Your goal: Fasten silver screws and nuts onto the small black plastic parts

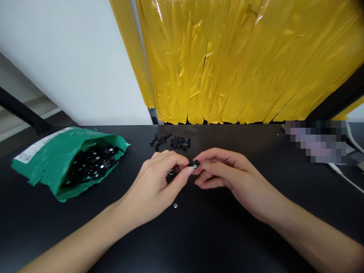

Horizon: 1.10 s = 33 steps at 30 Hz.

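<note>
Between my hands is a small black plastic part [195, 163] with a silvery round piece on its face. My left hand [162, 176] is closed on it, thumb and forefinger pinching its near side. A bit of brassy metal, perhaps a screw or pin, shows beneath the left fingers. The fingertips of my right hand [224, 170] close on the part's right end, the other fingers curled loosely. On the black table [182, 242] below my left hand lies a small silver ring [175, 206], like a nut or washer. Much of the held part is hidden by fingers.
A torn green plastic mailer bag [42, 163] at left holds many black parts [96, 161] with silvery discs. Loose black pieces [180, 142] lie in a small pile beyond my hands. A blurred-out device [318, 142] and white cable [348, 182] are at right. Yellow plastic sheeting [227, 68] hangs behind.
</note>
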Each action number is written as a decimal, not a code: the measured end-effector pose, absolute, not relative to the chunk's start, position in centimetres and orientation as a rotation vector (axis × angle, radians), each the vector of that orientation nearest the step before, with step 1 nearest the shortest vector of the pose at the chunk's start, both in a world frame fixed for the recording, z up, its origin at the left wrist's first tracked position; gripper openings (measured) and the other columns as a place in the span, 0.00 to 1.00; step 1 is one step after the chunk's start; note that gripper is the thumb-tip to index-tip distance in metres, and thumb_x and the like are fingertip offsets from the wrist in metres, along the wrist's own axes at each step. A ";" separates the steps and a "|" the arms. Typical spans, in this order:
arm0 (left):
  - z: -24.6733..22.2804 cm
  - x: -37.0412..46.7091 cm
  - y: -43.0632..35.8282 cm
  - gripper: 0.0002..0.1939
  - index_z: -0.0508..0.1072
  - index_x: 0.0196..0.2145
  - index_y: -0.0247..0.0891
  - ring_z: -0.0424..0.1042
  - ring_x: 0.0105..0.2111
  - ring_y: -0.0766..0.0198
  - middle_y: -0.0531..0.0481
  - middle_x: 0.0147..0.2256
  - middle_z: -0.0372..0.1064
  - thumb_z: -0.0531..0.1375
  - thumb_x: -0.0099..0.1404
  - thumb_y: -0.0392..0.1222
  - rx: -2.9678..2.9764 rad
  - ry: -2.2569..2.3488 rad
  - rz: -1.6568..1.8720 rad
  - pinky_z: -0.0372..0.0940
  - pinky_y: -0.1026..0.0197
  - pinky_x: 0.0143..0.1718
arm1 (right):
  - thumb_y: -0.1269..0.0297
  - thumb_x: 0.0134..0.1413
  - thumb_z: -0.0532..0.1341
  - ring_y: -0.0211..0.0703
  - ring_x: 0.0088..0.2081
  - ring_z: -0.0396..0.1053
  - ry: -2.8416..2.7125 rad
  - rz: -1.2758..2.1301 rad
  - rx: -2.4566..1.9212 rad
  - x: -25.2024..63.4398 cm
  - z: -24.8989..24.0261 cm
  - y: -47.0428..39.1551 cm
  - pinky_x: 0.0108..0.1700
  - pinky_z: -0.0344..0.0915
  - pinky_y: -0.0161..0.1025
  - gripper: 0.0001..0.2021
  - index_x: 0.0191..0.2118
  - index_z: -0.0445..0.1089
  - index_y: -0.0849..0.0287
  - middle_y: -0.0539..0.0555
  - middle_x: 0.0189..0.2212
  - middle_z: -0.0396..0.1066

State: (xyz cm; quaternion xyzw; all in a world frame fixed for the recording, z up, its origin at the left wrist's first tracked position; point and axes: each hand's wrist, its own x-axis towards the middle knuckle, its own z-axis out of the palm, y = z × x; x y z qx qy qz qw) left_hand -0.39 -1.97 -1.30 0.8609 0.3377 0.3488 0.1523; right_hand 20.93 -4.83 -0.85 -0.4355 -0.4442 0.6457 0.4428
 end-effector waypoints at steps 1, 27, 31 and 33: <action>-1.2 -0.4 -2.1 0.04 0.75 0.39 0.40 0.70 0.31 0.69 0.57 0.32 0.74 0.61 0.74 0.38 2.443 0.967 0.999 0.63 0.61 0.37 | 0.59 0.59 0.70 0.38 0.36 0.79 -1.103 1.601 -1.078 21.0 -0.9 -4.8 0.43 0.77 0.38 0.07 0.41 0.80 0.54 0.50 0.37 0.81; -1.2 -0.7 -2.8 0.04 0.73 0.37 0.39 0.70 0.31 0.70 0.57 0.31 0.73 0.62 0.72 0.35 2.444 0.765 1.091 0.64 0.60 0.38 | 0.55 0.61 0.72 0.35 0.37 0.77 -1.356 1.500 -1.008 20.7 -0.8 -5.6 0.44 0.77 0.32 0.11 0.45 0.80 0.52 0.48 0.35 0.79; -1.3 -0.7 -2.7 0.04 0.72 0.41 0.38 0.74 0.32 0.69 0.55 0.34 0.75 0.65 0.70 0.37 2.512 0.816 1.162 0.69 0.61 0.38 | 0.55 0.61 0.71 0.37 0.38 0.77 -1.395 1.410 -1.032 20.6 -0.8 -5.7 0.43 0.75 0.33 0.09 0.43 0.79 0.52 0.47 0.35 0.79; -1.4 -0.6 -2.7 0.11 0.73 0.47 0.38 0.77 0.36 0.68 0.52 0.38 0.78 0.68 0.69 0.36 2.565 0.803 1.260 0.73 0.62 0.40 | 0.55 0.61 0.72 0.37 0.37 0.76 -1.391 1.378 -1.048 20.6 -0.8 -5.8 0.41 0.75 0.32 0.08 0.42 0.79 0.51 0.47 0.35 0.79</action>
